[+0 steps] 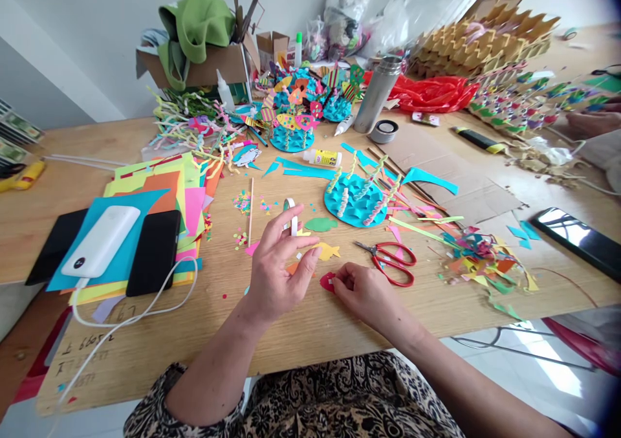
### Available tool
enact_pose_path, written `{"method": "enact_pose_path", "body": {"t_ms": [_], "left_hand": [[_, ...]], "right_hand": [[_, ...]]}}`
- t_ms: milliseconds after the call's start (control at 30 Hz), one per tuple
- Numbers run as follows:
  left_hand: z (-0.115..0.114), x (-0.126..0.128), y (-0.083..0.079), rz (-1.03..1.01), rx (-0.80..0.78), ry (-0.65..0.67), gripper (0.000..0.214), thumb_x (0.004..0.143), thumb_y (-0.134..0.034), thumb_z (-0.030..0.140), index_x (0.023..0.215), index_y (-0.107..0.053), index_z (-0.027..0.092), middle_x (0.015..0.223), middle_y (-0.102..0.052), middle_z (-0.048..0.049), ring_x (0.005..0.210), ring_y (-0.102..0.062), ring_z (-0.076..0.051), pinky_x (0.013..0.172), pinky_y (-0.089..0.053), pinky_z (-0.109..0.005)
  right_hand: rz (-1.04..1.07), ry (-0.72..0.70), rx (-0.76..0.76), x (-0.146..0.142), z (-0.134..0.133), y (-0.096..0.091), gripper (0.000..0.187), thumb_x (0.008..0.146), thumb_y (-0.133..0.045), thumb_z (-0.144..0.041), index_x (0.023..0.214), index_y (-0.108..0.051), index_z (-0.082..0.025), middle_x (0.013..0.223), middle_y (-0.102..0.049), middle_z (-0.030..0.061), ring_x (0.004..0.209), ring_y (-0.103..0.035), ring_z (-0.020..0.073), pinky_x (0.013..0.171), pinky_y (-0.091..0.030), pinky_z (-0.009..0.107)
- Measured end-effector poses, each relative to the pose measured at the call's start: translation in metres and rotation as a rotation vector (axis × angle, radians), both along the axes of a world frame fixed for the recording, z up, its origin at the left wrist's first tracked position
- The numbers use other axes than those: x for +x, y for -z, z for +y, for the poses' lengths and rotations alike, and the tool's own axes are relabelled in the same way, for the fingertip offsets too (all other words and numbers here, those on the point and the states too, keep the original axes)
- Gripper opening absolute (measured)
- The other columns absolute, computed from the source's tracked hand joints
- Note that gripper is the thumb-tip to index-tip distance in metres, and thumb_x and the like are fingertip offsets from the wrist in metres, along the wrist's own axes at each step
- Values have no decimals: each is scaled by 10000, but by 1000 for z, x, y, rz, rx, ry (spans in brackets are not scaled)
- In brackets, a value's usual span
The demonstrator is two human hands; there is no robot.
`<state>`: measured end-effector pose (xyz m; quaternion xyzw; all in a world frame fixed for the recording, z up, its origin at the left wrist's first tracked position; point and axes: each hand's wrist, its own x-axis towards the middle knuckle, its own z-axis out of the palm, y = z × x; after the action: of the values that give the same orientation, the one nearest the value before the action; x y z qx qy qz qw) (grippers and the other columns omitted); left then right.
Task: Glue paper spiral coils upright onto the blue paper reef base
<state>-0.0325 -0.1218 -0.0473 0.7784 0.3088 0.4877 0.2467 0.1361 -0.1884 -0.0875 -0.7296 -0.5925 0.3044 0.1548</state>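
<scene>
My left hand (pixel 279 266) hovers over the wooden table (pixel 310 328) with a roll of white tape (pixel 290 213) ringed on one raised finger and a small white bit at a fingertip. My right hand (pixel 361 289) pinches a small red paper cut-out (pixel 327 283) against the table. A yellow paper fish (pixel 328 251) and a green paper fish (pixel 320 224) lie just beyond the hands. Red-handled scissors (pixel 391 260) rest to the right of my right hand. A blue paper disc (pixel 356 200) with striped curls stands behind them.
A stack of coloured paper (pixel 167 195) with a white power bank (pixel 101 240) and a dark phone (pixel 154 251) lies left. Finished paper reef pieces (pixel 294 118), a glue bottle (pixel 323 158), a steel flask (pixel 376 95) and boxes crowd the back. Paper scraps (pixel 478 260) and another phone (pixel 579 239) lie right. Another person's hand (pixel 589 124) shows far right.
</scene>
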Motion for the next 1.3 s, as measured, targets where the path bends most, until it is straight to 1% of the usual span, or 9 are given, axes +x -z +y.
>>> {"method": "enact_pose_path", "body": {"t_ms": [267, 567, 733, 900, 1000, 1067, 1133, 1233, 1300], "left_hand": [[0, -1, 0, 4, -7, -4, 167, 819, -590, 136, 961, -658, 193, 1310, -516, -90, 1198, -520, -233, 925, -527, -421], [-1, -1, 0, 5, -15, -4, 164, 816, -595, 139, 959, -664, 181, 1311, -510, -107, 1184, -530, -229, 935, -517, -416], [-1, -1, -1, 5, 4, -7, 160, 818, -593, 138, 957, -661, 177, 1305, -516, -107, 1173, -539, -229, 927, -520, -411], [-1, -1, -2, 8, 5, -6, 161, 815, -597, 144, 957, -660, 186, 1303, -518, -108, 1177, -537, -232, 920, -523, -414], [-1, -1, -1, 9, 13, -15, 159, 813, -599, 139, 953, -659, 185, 1298, -523, -106, 1160, -549, -222, 920, -523, -410], [0, -2, 0, 10, 10, -22, 151, 816, -597, 145, 945, -660, 190, 1298, -525, -99, 1156, -549, -219, 920, -523, -418], [0, -2, 0, 7, -1, -23, 146, 819, -594, 151, 941, -661, 196, 1299, -527, -92, 1155, -548, -220, 920, -525, -426], [0, -2, 0, -5, -17, -21, 149, 817, -597, 149, 940, -664, 199, 1299, -527, -87, 1150, -553, -220, 921, -525, -427], [1, -2, 0, -12, -21, -24, 150, 814, -602, 143, 939, -666, 196, 1292, -531, -88, 1142, -561, -217, 928, -523, -427]], "right_hand": [[-72, -50, 10, -3, -2, -5, 190, 832, -486, -273, 713, -597, -174, 689, -684, 60, 599, -603, 162, 541, -366, 253], [-132, -64, -4, -3, 2, -7, 187, 818, -513, -293, 661, -520, -193, 645, -654, 39, 524, -548, 138, 499, -317, 241], [-132, -66, 13, -1, 1, -6, 199, 827, -510, -317, 669, -507, -196, 626, -639, 31, 526, -550, 140, 495, -314, 239], [-121, -67, 56, 1, -3, -4, 144, 834, -513, -325, 807, -545, -187, 666, -661, 33, 533, -565, 145, 489, -327, 238], [-86, -83, 119, 4, -8, -6, 203, 872, -474, -338, 933, -580, -176, 698, -683, 43, 557, -589, 157, 507, -362, 251], [-75, -121, 203, 7, -14, -7, 251, 901, -417, -294, 1017, -605, -174, 778, -704, 64, 623, -621, 162, 554, -398, 260], [-103, -208, 272, 11, -20, -8, 311, 906, -374, -220, 1092, -621, -184, 840, -706, 73, 677, -636, 160, 600, -415, 264], [-211, -367, 278, 14, -28, -7, 379, 894, -351, -160, 1167, -613, -188, 789, -686, 61, 655, -624, 155, 588, -400, 262], [-292, -434, 262, 15, -30, -5, 395, 891, -350, -149, 1196, -599, -181, 756, -672, 54, 618, -611, 153, 551, -374, 262]]}}
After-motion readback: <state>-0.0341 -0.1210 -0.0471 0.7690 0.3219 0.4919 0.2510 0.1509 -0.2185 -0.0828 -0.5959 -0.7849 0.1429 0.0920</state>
